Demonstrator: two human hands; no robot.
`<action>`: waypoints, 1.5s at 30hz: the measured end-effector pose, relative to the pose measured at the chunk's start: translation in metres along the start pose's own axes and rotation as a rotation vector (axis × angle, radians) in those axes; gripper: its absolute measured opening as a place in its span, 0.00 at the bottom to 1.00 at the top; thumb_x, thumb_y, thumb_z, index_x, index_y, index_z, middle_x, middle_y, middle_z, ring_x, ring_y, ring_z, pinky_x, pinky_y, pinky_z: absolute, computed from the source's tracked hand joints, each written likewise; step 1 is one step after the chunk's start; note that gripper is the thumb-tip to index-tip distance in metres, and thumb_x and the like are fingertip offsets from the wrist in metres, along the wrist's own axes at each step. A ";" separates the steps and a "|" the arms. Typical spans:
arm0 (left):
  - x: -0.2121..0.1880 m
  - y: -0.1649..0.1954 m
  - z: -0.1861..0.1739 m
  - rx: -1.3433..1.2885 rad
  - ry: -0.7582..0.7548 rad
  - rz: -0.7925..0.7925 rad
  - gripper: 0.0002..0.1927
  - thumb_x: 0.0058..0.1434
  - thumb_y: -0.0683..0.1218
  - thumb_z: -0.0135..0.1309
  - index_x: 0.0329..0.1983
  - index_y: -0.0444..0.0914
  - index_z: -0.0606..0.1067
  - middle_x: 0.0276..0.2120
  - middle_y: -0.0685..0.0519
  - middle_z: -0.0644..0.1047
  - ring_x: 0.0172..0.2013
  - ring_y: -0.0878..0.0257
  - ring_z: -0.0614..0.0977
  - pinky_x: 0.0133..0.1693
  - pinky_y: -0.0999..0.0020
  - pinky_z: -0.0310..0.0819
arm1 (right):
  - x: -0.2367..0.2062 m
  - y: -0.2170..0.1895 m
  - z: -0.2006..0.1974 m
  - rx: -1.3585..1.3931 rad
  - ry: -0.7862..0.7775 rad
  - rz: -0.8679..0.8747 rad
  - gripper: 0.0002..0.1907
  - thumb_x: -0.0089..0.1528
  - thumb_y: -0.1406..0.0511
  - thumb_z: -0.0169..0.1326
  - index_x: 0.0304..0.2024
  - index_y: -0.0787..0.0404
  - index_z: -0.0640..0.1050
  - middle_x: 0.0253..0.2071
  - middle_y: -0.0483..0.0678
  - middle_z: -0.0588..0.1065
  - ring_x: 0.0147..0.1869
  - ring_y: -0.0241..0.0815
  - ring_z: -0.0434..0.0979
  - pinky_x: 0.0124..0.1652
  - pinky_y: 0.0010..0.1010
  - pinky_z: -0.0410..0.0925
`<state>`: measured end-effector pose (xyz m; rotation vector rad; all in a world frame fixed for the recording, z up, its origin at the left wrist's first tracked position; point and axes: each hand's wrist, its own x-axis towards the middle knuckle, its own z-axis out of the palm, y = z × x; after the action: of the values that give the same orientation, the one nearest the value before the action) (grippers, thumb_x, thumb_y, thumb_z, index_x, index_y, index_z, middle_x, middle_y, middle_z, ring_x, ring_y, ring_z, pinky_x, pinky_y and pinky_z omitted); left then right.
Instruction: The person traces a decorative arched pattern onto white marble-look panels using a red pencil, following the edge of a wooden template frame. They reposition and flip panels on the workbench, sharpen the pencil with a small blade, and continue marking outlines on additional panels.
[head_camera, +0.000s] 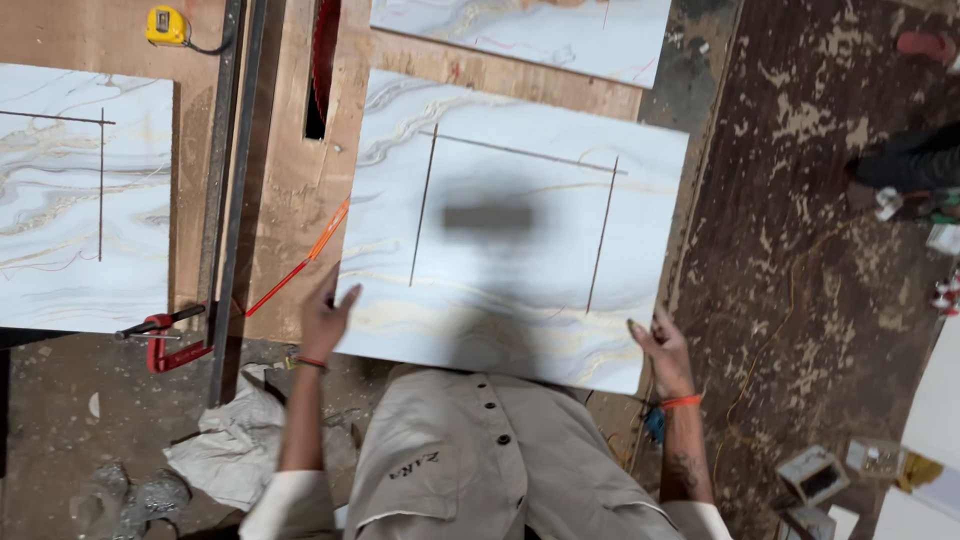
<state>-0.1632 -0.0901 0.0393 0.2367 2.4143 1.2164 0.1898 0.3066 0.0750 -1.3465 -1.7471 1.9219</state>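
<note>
Tile: we find a large marbled white tile (510, 250) lying flat on the wooden workbench (290, 190), three dark lines cut into its face.
Left hand: our left hand (325, 320) grips the tile's near left corner, fingers spread on its edge.
Right hand: our right hand (662, 345) clasps the near right edge, fingers curled.
Surroundings: red clamp (165, 340) at the bench front; yellow tape measure (166, 25) at the far end; second marked tile (80, 200) to the left.
</note>
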 end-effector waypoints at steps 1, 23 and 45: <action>-0.008 -0.010 0.006 -0.088 0.007 0.083 0.28 0.68 0.45 0.59 0.70 0.33 0.71 0.50 0.45 0.79 0.47 0.65 0.76 0.51 0.68 0.71 | -0.015 0.006 0.011 0.001 -0.032 -0.047 0.48 0.58 0.61 0.65 0.76 0.64 0.57 0.75 0.58 0.61 0.76 0.51 0.62 0.68 0.41 0.59; -0.033 0.062 -0.199 0.185 0.210 0.274 0.29 0.66 0.54 0.64 0.63 0.31 0.73 0.53 0.35 0.78 0.55 0.43 0.81 0.54 0.57 0.75 | -0.026 -0.028 0.108 0.388 -0.143 0.133 0.14 0.68 0.70 0.52 0.56 0.68 0.75 0.51 0.52 0.78 0.51 0.44 0.79 0.50 0.40 0.74; 0.104 -0.173 -0.448 -1.518 0.408 -0.046 0.26 0.53 0.39 0.56 0.58 0.32 0.74 0.54 0.45 0.76 0.55 0.48 0.79 0.58 0.46 0.73 | -0.026 -0.146 0.704 -0.347 -0.890 -0.063 0.17 0.61 0.64 0.62 0.48 0.68 0.76 0.44 0.56 0.81 0.41 0.44 0.82 0.43 0.34 0.78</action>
<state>-0.4481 -0.4845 0.1060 -0.5563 1.0778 2.7728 -0.3653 -0.1476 0.1278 -0.4632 -2.5483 2.4644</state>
